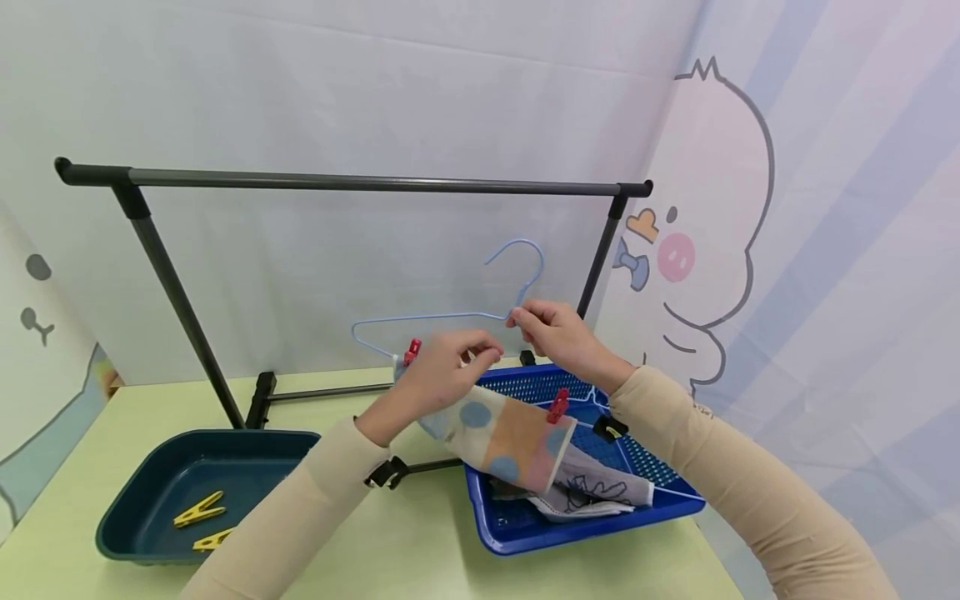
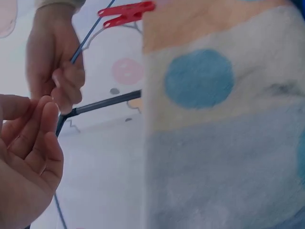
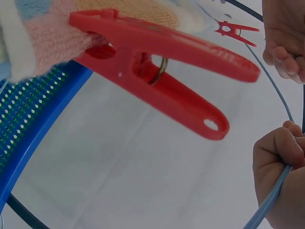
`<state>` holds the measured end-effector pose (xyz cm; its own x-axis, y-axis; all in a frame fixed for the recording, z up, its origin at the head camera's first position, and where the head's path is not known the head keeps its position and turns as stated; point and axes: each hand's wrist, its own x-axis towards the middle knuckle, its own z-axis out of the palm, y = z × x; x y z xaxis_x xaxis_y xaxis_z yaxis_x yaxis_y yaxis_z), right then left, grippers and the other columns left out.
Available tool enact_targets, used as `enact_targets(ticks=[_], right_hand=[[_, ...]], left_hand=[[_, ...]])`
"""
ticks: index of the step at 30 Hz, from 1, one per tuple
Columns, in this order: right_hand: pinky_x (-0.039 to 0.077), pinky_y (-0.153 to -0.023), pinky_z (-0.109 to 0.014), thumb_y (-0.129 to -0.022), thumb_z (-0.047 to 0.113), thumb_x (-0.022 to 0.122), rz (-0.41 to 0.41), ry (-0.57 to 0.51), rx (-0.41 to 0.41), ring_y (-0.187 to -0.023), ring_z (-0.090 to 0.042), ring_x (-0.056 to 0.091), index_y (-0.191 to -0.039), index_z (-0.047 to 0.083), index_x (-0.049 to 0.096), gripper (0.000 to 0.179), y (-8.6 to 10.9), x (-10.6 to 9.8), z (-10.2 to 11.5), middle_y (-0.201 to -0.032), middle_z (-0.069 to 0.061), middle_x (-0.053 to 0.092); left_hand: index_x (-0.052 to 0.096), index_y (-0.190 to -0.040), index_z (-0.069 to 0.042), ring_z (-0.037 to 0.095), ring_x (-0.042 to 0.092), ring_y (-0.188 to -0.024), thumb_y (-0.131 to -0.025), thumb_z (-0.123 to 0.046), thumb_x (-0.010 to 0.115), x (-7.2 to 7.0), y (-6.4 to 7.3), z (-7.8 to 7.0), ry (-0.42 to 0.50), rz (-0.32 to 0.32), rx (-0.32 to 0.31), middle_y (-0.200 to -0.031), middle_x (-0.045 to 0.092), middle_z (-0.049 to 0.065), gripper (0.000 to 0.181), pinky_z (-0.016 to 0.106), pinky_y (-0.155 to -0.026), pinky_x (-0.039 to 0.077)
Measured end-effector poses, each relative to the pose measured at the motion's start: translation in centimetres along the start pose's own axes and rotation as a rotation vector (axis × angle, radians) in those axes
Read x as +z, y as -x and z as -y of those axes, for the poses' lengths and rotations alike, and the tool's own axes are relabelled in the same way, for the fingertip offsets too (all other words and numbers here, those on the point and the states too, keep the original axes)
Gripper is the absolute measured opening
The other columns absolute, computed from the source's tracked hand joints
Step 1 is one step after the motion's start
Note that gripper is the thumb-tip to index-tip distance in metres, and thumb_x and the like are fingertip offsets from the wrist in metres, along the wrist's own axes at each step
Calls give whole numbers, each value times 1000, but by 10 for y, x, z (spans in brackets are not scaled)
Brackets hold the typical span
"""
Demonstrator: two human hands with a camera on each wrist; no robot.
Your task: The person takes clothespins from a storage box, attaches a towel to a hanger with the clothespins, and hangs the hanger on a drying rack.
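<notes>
Watch the patterned terry towel (image 1: 504,442), slanting below a light blue wire hanger (image 1: 431,317) between a left red clothespin (image 1: 412,352) and a right red clothespin (image 1: 558,406): could pull free at either of these 2 corners through too shallow a bite. Could also snag on the second hanger (image 1: 678,493) or the blue basket (image 1: 570,530), from hanging so near. Might swing or twist, through support at just 1 spot, the hanger's neck, pinched in the grip of the right hand (image 1: 558,336). Gets no visible help from the left hand (image 1: 450,371), loosely curled with thumb near fingertips, apparently holding nothing.

Shows fuzzy looped pile, coloured blocks, round blue spots. Clamped by glossy moulded plastic with metal springs; hung from thin, rounded wire bent into a curved hook.

Farther out, note crumpled grey cloth (image 1: 611,482) within perforated basket walls, then 2 yellow clothespins (image 1: 199,510) inside a smooth, round-cornered dark green tub (image 1: 247,443). Behind, note a tubular black garment rack (image 1: 375,182), standing on the pale green bench (image 1: 420,533).
</notes>
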<state>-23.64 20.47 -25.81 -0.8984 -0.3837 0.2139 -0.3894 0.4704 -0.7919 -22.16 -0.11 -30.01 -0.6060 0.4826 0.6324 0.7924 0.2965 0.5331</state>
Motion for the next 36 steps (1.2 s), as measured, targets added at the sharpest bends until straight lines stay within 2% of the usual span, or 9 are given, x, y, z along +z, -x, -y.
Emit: enact_targets(ticks=[9,13,16,19,22,25,27,36], right_hand=[[38,-51,-27,-101,28,47,17,-37,23,-48,-19,35,-102,5,65,29,-3,2,-2,-61,-6,41],[38,-50,-27,-101,27,47,16,-35,29,-48,-19,36,-101,5,66,29,-3,3,-4,-61,-6,41],[38,-51,-27,-101,27,47,11,-19,25,-49,-20,37,-101,6,66,28,-4,3,-6,-62,-6,42],[39,-51,-27,-101,27,47,7,0,15,-50,-20,38,-100,7,66,28,-4,3,-7,-62,-7,43],[39,-51,-28,-100,28,48,4,12,10,-50,-21,39,-100,8,67,28,-4,3,-7,-63,-7,44],[40,-51,-28,-100,28,48,8,17,2,-50,-21,39,-101,7,66,28,-3,3,-8,-63,-7,44],[40,-51,-28,-100,28,48,10,19,-8,-50,-21,39,-100,7,66,28,-2,3,-8,-63,-7,44],[38,-49,-27,-101,25,47,9,16,-40,-49,-21,38,-100,7,66,26,1,2,-6,-60,-7,43]], left_hand=[[69,-99,-7,10,56,-67,-96,-12,54,-34,-7,6,-18,-111,-59,-83,67,-2,16,28,-60,47],[68,-103,-6,13,56,-68,-96,-12,54,-43,-8,11,-30,-155,-90,-86,68,1,17,29,-60,47],[68,-104,-6,15,58,-76,-95,-11,56,-47,-8,16,-61,-175,-93,-92,67,4,16,33,-67,48],[67,-108,-6,18,58,-91,-95,-11,57,-50,-9,21,-95,-149,-111,-103,65,7,18,39,-77,49],[65,-114,-6,21,56,-103,-95,-14,57,-51,-10,25,-111,-75,-157,-112,63,8,22,43,-86,47],[63,-118,-7,22,55,-107,-97,-19,55,-50,-10,29,-105,9,-211,-115,62,7,25,45,-89,46],[63,-117,-9,21,56,-106,-97,-20,55,-48,-10,31,-96,43,-235,-114,63,6,25,45,-88,47],[67,-107,-10,18,61,-96,-95,-17,58,-45,-9,33,-76,57,-230,-102,67,4,16,43,-85,48]])
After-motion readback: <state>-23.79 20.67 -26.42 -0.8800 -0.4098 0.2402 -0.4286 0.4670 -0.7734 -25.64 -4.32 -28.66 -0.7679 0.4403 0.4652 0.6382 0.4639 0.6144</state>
